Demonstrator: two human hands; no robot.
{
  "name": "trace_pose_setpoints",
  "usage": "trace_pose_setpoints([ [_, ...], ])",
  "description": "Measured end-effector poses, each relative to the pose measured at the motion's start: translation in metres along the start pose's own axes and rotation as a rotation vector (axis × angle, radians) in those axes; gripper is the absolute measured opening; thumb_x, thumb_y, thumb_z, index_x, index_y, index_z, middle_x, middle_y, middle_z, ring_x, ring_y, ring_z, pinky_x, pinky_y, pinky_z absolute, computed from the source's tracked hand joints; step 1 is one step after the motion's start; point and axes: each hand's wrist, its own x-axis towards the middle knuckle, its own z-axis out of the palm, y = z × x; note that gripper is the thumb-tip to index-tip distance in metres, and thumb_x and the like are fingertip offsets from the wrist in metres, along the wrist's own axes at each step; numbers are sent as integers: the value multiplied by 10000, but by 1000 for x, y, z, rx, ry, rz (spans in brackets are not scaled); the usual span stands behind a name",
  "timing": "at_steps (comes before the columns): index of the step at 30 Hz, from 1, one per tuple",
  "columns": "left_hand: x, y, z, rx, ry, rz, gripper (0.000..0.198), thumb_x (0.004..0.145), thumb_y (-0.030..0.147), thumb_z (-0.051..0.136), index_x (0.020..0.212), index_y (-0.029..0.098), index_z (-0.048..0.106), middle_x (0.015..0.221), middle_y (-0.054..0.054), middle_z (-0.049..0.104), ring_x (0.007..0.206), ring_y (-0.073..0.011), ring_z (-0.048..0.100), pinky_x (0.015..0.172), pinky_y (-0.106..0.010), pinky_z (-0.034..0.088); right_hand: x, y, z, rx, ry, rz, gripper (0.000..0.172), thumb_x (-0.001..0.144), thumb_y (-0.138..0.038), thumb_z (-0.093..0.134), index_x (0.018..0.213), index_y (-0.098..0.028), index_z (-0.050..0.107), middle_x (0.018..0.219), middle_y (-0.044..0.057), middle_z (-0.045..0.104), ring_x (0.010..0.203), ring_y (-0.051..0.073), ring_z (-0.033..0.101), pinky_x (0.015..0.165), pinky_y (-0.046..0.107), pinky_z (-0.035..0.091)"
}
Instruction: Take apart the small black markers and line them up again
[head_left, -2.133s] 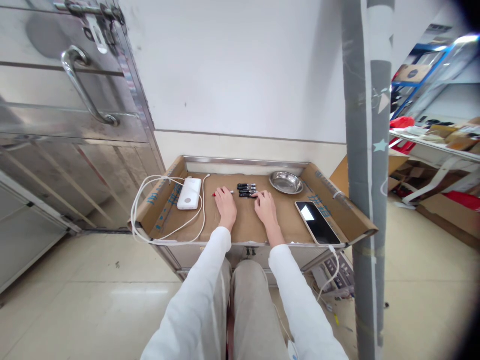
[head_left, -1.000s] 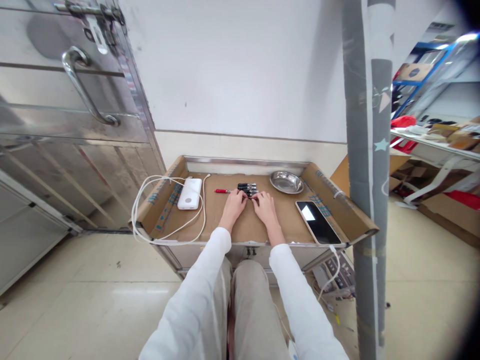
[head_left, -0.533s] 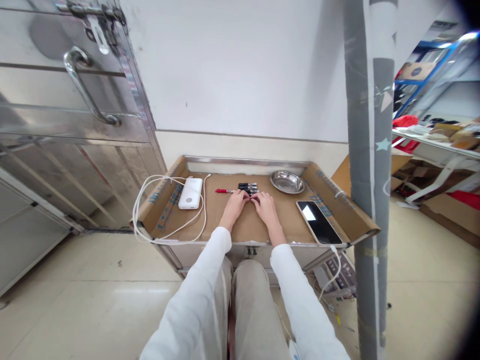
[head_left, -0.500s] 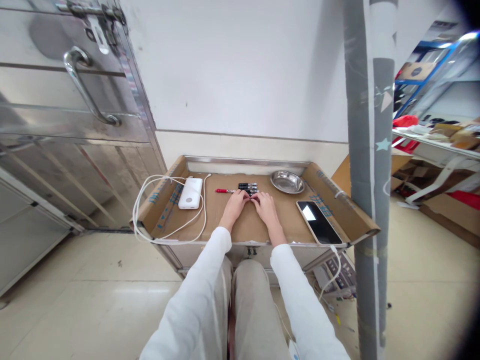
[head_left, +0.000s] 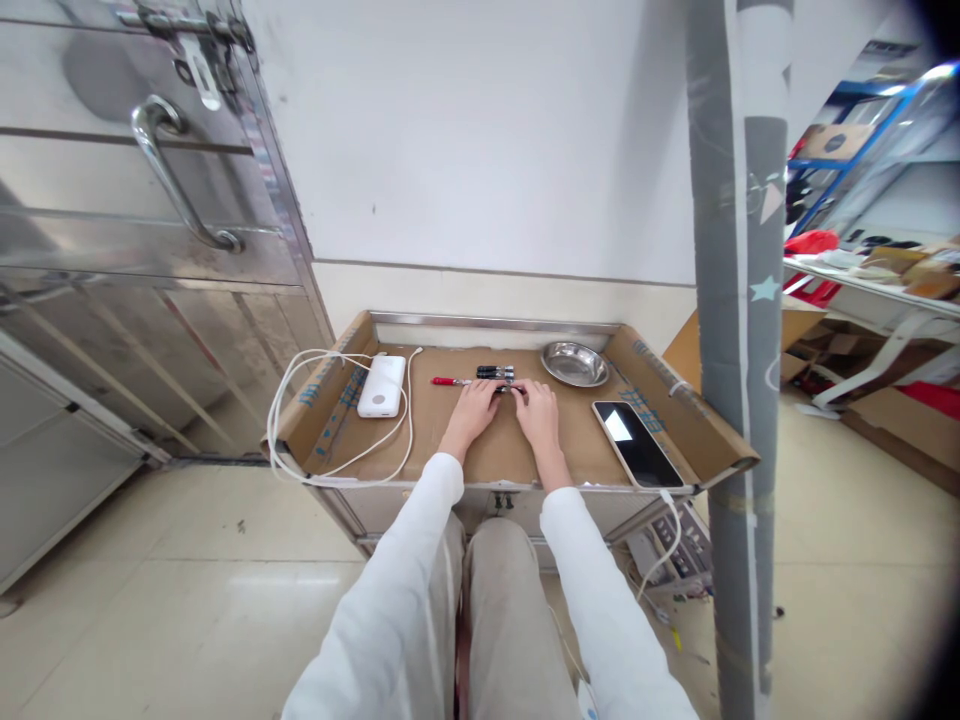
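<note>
My left hand (head_left: 471, 411) and my right hand (head_left: 538, 412) are close together over the cardboard-lined tabletop, fingers bent inward. Between their fingertips is a small dark pen (head_left: 507, 390), mostly covered by the fingers; each hand closes on one end. Just beyond lie several black pens (head_left: 495, 371) side by side. A red pen (head_left: 448, 381) rests to their left, its right part running close to my left fingers. Farther right sits a shiny round metal bowl (head_left: 575, 364).
A white power bank (head_left: 382, 387) with a looped white cable (head_left: 279, 430) lies at the left. A phone (head_left: 637, 443), plugged into a cable, lies at the right front. Folded cardboard sides (head_left: 679, 410) edge the table. A grey wrapped pole (head_left: 739, 300) stands on the right.
My right hand has shifted slightly right and away from my left, so the gap between the fingertips is wider and the dark pen shows there. The other objects stay put.
</note>
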Motion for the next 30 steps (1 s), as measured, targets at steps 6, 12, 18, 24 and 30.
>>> trace_pose_setpoints([
  [6, -3, 4, 0, 157, -82, 14, 212, 880, 347, 519, 1043, 240, 602, 1046, -41, 607, 1049, -231, 497, 950, -406, 346, 0, 5, 1, 27, 56, 61, 229, 914, -238, 401, 939, -177, 621, 899, 78, 665, 822, 211, 514, 775, 307, 348],
  [12, 2, 1, 0, 102, 42, -66, 214, 918, 292, 460, 1079, 209, 575, 1054, -50, 574, 956, -171, 565, 901, -335, 390, -1, 7, 3, 52, 17, 88, 249, 920, -234, 394, 965, -196, 636, 894, 68, 681, 784, 202, 517, 748, 297, 363],
  [18, 3, -3, 4, -29, 118, -83, 177, 893, 262, 513, 1018, 180, 606, 981, -55, 566, 906, -167, 588, 870, -311, 439, -1, -1, -1, 77, -20, -16, 278, 930, -257, 377, 978, -197, 645, 900, 72, 680, 806, 203, 540, 775, 305, 374],
  [24, 2, -1, 1, 3, 117, -71, 160, 887, 261, 521, 991, 195, 622, 977, -51, 571, 884, -172, 583, 855, -318, 451, 0, -2, -2, 67, 18, 14, 277, 923, -251, 384, 1012, -188, 638, 915, 82, 681, 830, 221, 564, 817, 350, 403],
  [30, 3, 0, 0, -18, 133, -103, 167, 900, 244, 496, 1012, 189, 607, 977, -50, 579, 874, -160, 581, 835, -290, 446, -1, -8, -4, 269, -170, -192, 530, 864, -119, 349, 1364, -283, 407, 1180, 46, 613, 1042, 178, 567, 916, 328, 443],
])
